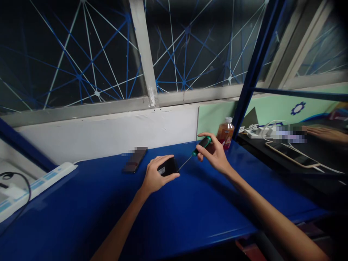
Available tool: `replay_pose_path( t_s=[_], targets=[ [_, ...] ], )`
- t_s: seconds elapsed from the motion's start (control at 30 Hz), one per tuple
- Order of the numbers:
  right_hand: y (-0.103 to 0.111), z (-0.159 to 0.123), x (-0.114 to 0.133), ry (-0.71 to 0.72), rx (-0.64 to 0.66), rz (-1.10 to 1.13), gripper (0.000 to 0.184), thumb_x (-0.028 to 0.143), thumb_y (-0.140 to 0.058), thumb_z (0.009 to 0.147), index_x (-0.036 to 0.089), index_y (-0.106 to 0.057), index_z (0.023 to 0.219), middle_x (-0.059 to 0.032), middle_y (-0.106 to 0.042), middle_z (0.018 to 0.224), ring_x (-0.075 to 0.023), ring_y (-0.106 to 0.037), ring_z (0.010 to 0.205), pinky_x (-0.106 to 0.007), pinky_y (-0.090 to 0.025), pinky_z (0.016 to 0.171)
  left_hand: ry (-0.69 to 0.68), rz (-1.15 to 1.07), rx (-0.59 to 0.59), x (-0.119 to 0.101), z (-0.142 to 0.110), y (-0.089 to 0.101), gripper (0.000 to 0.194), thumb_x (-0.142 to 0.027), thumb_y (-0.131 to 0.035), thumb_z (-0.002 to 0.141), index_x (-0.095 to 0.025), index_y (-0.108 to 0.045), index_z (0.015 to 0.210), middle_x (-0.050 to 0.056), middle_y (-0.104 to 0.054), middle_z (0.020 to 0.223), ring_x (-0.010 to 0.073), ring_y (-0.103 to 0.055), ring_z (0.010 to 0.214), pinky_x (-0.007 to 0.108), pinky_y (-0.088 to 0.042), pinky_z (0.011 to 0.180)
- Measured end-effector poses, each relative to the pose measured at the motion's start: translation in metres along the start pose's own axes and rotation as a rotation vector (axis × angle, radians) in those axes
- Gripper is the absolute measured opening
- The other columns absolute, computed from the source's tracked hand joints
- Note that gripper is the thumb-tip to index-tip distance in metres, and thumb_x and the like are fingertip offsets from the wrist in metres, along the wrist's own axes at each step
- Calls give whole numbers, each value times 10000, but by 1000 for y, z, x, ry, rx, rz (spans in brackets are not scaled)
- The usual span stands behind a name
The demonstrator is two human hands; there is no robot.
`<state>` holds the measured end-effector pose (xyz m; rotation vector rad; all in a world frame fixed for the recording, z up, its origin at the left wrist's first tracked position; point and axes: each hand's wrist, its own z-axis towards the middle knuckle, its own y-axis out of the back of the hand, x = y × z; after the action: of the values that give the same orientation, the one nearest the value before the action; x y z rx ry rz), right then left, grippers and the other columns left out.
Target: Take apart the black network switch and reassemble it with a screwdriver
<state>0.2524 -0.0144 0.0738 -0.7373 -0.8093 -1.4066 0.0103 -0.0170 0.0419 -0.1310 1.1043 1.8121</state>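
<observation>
My left hand (156, 174) grips a small black box-shaped device (170, 166) by its edges, thumb on the near side and fingers on the far side. A pale label shows on the device near my palm. In my right hand (216, 154) is a screwdriver (201, 146) with a black and green handle, held between thumb and fingers. Its thin metal shaft slants down to the left, and the tip meets the device's right-hand corner. Whether the tip sits in a screw is too small to tell.
On the blue table (168, 217) a dark phone (136, 159) lies behind my left hand. A drink bottle (227, 134) stands at the back right. At left is a white power strip (38, 185). Another person's hand (323, 132) rests at a black table with a phone (292, 154) and cables.
</observation>
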Motion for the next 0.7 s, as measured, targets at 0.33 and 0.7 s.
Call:
replay_pose_path(
  t_s=[0.33, 0.7],
  targets=[
    [4, -4, 1, 24, -12, -128, 398, 344, -704, 771, 221, -489, 1081, 48, -566, 598, -125, -571, 448, -270, -497, 457, 18, 3, -22, -1, -1, -3, 561, -430, -785, 670, -252, -610, 1172, 86, -666, 1124, 279, -612, 1030, 479, -488, 911],
    [7, -3, 0, 45, -31, -172, 401, 353, -735, 742, 213, -508, 1040, 46, -572, 594, -117, -558, 413, -257, -480, 419, 16, 7, -38, -3, 0, 0, 555, -437, -768, 687, -248, -603, 1182, 90, -659, 1146, 280, -608, 1044, 492, -490, 910]
  ],
)
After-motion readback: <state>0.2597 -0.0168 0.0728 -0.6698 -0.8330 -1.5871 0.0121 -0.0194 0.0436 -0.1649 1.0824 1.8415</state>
